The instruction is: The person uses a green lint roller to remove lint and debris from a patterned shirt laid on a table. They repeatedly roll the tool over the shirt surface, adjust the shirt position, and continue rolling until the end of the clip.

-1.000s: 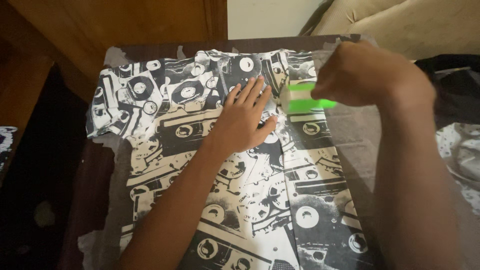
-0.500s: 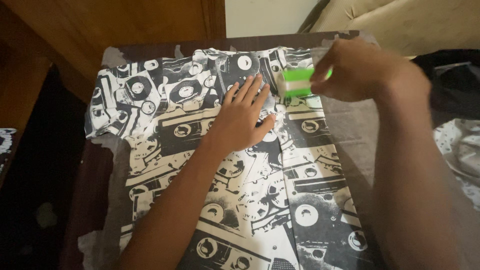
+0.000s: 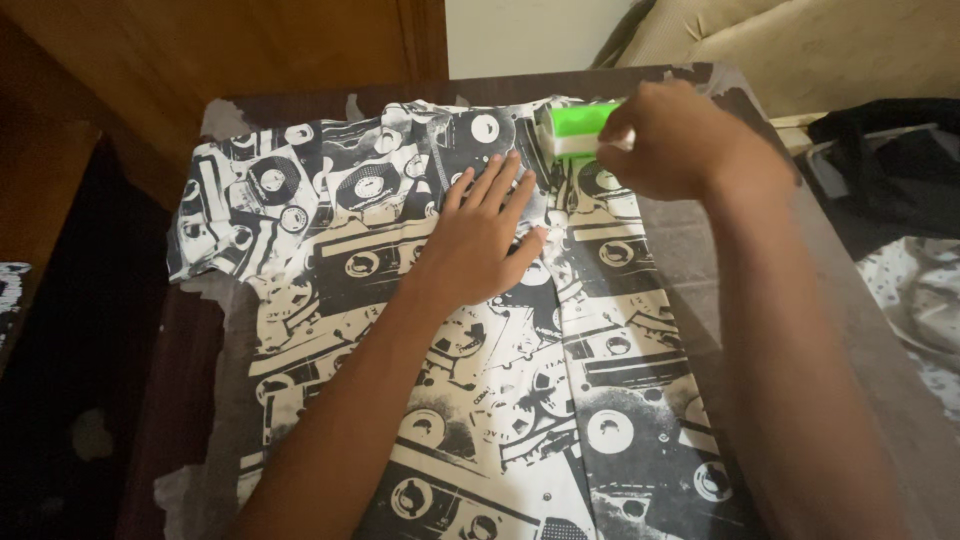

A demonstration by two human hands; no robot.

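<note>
Fingers of the right hand (image 3: 670, 140) are curled tight around a green and white lint roller (image 3: 572, 131). That grip is clenched on the roller's handle end, and the roller head pokes out to the left of the fist. The head sits on the shirt (image 3: 450, 310), close to the far edge of the bench (image 3: 700, 250).

The left hand (image 3: 478, 240) holds nothing. Its grip is let go, with the palm flat and the fingers spread on the cloth, just beside the roller and a bit nearer to the person. It presses the shirt down near the middle line where the two front halves meet.

The shirt is black and cream, with pictures of tape cassettes all over it. It lies spread out and covers most of the bench top, with one sleeve reaching toward the far left corner. Bare bench shows along the right edge and in worn, peeling patches near the left edge.

Past the far edge there is a wooden door (image 3: 250, 50) and a tan cushion (image 3: 800, 45). Off the right edge lie dark clothes (image 3: 890, 170) and more pale printed cloth (image 3: 920, 310).

Things could go wrong, I think. The roller is sticky, so it might grab the thin cloth and bunch it up if the flat hand lifts. The roller is also very near the far edge, so a long push could run it off the shirt onto the peeling bench and pick up flakes.
</note>
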